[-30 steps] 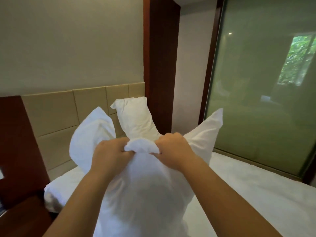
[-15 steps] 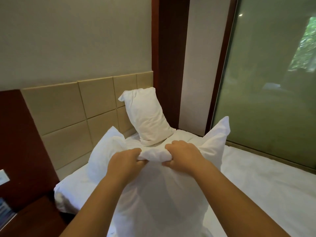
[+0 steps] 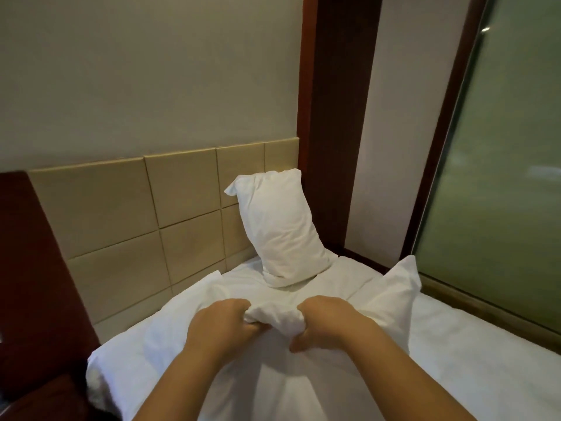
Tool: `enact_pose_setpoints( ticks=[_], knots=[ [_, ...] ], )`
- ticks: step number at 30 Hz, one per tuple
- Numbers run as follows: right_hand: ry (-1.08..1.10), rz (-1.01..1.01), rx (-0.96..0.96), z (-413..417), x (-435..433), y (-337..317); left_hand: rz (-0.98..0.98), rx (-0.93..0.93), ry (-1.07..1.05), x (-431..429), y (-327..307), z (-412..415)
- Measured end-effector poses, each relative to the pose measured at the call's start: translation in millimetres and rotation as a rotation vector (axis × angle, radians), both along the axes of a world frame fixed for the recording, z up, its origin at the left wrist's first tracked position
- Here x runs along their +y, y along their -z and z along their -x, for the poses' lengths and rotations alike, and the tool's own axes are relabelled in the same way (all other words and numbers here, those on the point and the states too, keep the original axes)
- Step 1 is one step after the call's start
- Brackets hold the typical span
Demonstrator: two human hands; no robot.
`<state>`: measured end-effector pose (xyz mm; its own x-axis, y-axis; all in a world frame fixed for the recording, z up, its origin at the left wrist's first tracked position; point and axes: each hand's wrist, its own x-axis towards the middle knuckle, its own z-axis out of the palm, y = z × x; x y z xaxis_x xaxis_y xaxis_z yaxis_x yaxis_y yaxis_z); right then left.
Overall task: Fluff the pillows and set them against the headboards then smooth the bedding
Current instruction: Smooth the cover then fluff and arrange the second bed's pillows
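While both hands bunch its top edge, the left hand (image 3: 221, 326) and right hand (image 3: 326, 322) have their fingers curled tight on the near pillow (image 3: 288, 375), which could sag or slip out. Its case hides the filling. Beyond, the second pillow (image 3: 279, 229) leans upright on the headboard (image 3: 127, 214) and may topple onto the bed (image 3: 470, 360).

Matt white cloth pillow (image 3: 282, 235); padded leatherette headboard (image 3: 121, 226).

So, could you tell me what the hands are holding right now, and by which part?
Both the left hand and the right hand clutch the near white pillow by a bunched fold at the middle of its top edge.
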<state>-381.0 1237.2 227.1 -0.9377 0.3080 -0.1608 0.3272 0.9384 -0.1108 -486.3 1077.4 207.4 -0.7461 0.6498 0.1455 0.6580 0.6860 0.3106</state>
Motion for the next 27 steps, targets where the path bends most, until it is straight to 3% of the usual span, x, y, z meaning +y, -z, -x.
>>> enact_pose_setpoints(
  ticks=[15,21,27],
  knots=[
    [-0.093,0.03,-0.044,91.7,-21.8,16.5,-0.077,-0.152,-0.096,-28.9,34.0,78.0],
    [-0.086,0.085,-0.155,123.6,-51.5,21.2,-0.068,-0.296,-0.025,-64.8,44.3,114.3],
    [-0.052,-0.029,-0.208,163.7,-75.0,-17.4,-0.069,-0.359,0.121,-84.8,19.9,157.6]
  ],
)
